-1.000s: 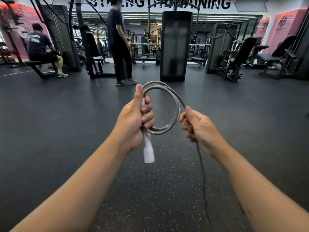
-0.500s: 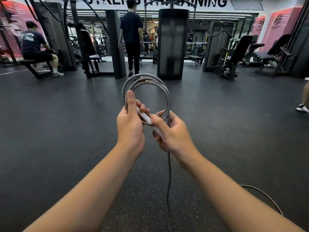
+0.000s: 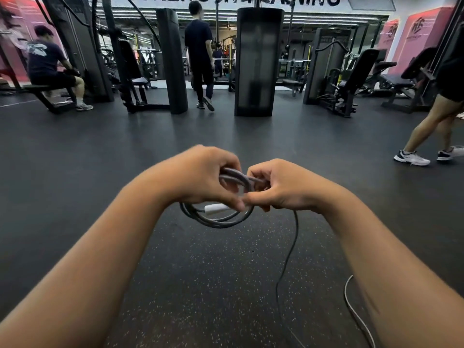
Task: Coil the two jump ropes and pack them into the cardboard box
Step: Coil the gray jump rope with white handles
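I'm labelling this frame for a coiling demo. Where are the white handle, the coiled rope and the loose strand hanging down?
white handle (image 3: 215, 208), head view, middle of its barrel.
coiled rope (image 3: 216, 223), head view, bottom arc of the loops.
loose strand (image 3: 288, 254), head view, midway down the hanging part.

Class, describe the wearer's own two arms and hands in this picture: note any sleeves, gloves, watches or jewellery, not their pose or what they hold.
Both forearms are bare right to the bottom edge of the view, so no sleeves show. The left hand and right hand wear no gloves. No watch, bracelet or band shows on either wrist, and no ring is visible, though the fingers are slightly blurred.
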Action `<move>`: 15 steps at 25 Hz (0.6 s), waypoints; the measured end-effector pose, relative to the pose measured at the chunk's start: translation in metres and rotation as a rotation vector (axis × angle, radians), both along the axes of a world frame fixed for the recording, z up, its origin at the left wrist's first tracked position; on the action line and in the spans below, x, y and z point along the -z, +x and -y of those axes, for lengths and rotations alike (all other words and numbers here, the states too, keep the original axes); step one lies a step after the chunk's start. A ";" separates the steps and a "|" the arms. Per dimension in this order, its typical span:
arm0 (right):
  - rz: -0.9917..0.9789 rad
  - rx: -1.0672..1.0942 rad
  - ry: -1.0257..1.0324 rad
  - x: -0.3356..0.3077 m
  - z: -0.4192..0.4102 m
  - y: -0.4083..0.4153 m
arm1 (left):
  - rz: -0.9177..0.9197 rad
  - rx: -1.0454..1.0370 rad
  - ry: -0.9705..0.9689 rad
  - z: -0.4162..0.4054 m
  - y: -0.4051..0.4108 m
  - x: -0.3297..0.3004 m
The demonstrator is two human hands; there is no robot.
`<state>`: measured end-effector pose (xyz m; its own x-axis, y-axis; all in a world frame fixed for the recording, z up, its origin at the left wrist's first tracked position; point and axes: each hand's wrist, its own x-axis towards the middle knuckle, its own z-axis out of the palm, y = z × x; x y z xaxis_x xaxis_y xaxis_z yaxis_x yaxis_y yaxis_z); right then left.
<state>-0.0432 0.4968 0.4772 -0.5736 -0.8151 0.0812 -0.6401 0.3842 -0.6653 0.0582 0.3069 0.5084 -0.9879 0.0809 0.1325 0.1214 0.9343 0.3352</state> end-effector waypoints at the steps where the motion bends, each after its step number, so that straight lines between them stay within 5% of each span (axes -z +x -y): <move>1: -0.017 0.002 0.019 -0.001 -0.001 -0.001 | 0.063 -0.008 0.030 -0.005 -0.003 0.007; 10: 0.104 0.060 -0.085 -0.004 -0.007 -0.004 | 0.061 0.042 0.290 0.003 -0.018 0.038; 15: 0.431 0.228 -0.499 -0.004 -0.025 -0.020 | -0.078 0.024 0.970 0.010 -0.013 0.035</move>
<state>-0.0635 0.5215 0.4810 -0.7909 -0.5953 0.1417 -0.2196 0.0600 -0.9737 0.0456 0.2965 0.4731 -0.9731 -0.0774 0.2171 0.1913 0.2537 0.9482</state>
